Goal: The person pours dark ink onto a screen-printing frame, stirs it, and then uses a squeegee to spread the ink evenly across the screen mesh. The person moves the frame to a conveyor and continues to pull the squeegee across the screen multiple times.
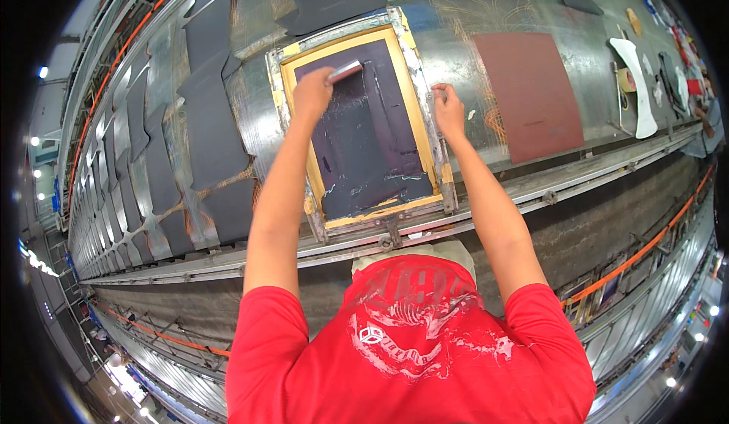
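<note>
A screen printing frame (416, 113) with a yellow inner border lies on the long metal table in front of me. Dark ink is spread over its purplish mesh (383, 120). My left hand (312, 94) is closed round a squeegee (346, 72), a metal-edged blade held over the far part of the mesh. At the frame's right side rail, my right hand (449, 110) has its fingers curled against the outer edge. The underside of the frame is hidden.
A reddish-brown sheet (531, 97) lies right of the frame. Several dark grey cut pieces (213, 124) cover the table to the left and far side. A white curved piece (636, 90) lies at the far right, and a metal rail (516, 196) runs along the near edge.
</note>
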`<state>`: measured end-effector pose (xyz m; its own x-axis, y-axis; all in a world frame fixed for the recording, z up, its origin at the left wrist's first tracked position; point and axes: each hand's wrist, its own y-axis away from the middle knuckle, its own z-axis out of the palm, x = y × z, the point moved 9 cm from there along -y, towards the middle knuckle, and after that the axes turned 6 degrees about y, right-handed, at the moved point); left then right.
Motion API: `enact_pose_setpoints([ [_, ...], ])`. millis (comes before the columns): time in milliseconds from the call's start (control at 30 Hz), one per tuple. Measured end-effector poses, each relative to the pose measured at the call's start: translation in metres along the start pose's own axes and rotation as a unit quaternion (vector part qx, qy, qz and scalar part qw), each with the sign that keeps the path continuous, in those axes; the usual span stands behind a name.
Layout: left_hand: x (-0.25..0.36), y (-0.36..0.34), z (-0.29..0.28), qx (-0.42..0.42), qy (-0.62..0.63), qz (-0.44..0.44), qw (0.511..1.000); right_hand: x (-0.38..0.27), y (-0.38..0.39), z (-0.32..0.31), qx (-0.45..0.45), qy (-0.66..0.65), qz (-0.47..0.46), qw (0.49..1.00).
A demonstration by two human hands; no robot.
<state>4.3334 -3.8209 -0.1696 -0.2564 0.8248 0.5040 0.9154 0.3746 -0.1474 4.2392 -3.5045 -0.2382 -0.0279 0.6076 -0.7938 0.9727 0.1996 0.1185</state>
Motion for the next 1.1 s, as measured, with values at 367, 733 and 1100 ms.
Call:
enact_pose_setpoints([
  [367, 0.107, 0.258, 0.032, -0.041, -0.066, 0.067, 0.995, -0.009, -0.002, -0.011, 0.025, -0.019, -0.058, 0.998],
  [733, 0.076, 0.274, -0.006, 0.008, -0.014, -0.011, 1.0, -0.018, 0.003, -0.016, 0.023, -0.022, -0.093, 0.995],
  [1100, 0.063, 0.207, -0.018, 0.061, -0.022, -0.001, 0.998, 0.004, -0.01, 0.007, 0.035, 0.024, -0.081, 0.996],
])
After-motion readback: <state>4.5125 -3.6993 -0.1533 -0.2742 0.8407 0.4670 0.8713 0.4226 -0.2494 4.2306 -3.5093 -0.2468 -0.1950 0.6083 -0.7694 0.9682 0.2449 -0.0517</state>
